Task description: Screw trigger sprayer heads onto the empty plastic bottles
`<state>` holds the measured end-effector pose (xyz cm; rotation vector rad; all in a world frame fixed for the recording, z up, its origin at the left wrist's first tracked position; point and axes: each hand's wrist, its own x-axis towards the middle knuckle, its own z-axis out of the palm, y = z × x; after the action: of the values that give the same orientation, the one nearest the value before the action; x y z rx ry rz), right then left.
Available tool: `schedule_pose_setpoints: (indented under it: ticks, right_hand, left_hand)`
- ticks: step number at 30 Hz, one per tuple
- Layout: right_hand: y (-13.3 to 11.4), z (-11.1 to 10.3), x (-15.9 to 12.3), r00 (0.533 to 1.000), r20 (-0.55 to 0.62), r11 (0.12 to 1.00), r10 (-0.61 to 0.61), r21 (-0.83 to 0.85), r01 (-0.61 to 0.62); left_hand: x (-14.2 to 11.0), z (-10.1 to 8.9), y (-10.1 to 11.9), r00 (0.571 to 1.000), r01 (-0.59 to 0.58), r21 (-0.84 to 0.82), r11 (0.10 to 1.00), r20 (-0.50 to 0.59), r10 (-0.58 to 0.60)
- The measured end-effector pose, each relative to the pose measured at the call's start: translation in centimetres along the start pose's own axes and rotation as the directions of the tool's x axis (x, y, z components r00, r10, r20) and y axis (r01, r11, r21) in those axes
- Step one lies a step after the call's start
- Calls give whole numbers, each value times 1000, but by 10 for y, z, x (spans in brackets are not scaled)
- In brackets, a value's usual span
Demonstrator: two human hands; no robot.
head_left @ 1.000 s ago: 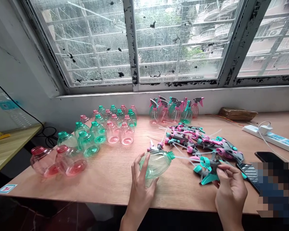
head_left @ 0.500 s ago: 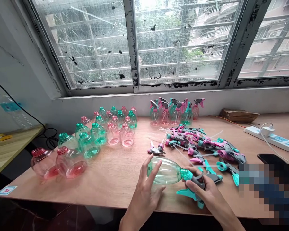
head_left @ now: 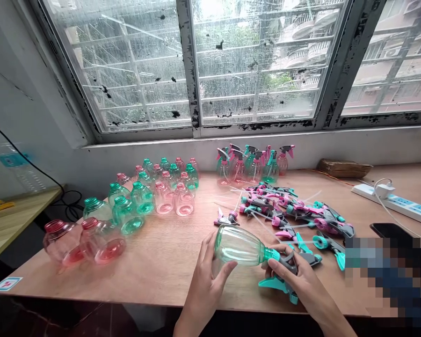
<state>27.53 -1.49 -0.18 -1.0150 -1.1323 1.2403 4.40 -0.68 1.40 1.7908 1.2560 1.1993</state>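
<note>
A clear green spray bottle (head_left: 239,245) lies on its side in the air above the table's front edge, its base toward the left. At that base my left hand (head_left: 207,276) cups the bottle, fingers behind it and thumb along the lower side. My right hand (head_left: 298,276) grips the grey and teal trigger sprayer head (head_left: 288,263), thumb and fingers close to the teal collar (head_left: 274,254). The collar sits on the bottle's neck, and the teal trigger (head_left: 273,283) points down and left. Just beyond the hands lies a pile of loose sprayer heads (head_left: 284,206).
Open pink and green bottles (head_left: 140,201) stand in rows at the left. Several bottles with sprayer heads (head_left: 254,166) stand by the window wall. To the right are a brown package (head_left: 344,167), a power strip (head_left: 395,203) and a black phone (head_left: 389,230).
My left hand's fingers have gone from spread over the bottle's near side to behind its base. The right hand keeps its grip on the sprayer head. The view has shifted slightly.
</note>
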Motion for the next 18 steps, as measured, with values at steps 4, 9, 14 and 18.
schedule_pose_setpoints:
  ticks: [4,9,14,18]
  right_hand:
    - [1,-1,0,1000,-3,999,-18,-45,18]
    - [4,-1,-1,1000,4,992,-9,-123,10]
    - [9,-5,1,998,53,985,-17,-171,26]
    - [10,-6,1,997,74,986,-15,-162,27]
  left_hand:
    - [-3,2,-3,1000,-11,-12,1000,9,11]
    - [-4,3,-1,1000,12,-4,1000,9,-12]
    - [-2,2,0,998,-38,-50,998,50,40]
    - [0,2,-7,998,-66,-81,995,13,67]
